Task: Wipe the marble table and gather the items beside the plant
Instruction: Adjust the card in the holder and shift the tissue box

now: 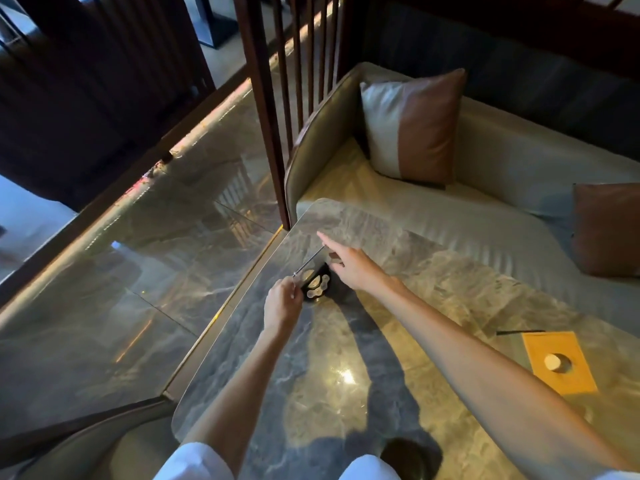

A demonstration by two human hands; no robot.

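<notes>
A grey and gold marble table [381, 341] fills the lower middle of the head view. Near its far left corner stands a small black holder [317, 284] with a pale paw-print pattern. A thin clear panel [309, 260] shows edge-on just above it. My left hand [282, 301] pinches the near end of that panel. My right hand [349, 263] reaches over the holder with the index finger stretched out and the thumb by the panel's far end; whether it grips the panel is unclear. No plant is visible.
A yellow square mat [568, 379] with a small round cork-like piece [554, 361] lies at the table's right, a thin black stick [519, 331] just behind it. A dark round object [405, 455] sits at the near edge. A sofa [485, 174] with cushions wraps the far side; wooden slats [270, 116] stand at the left.
</notes>
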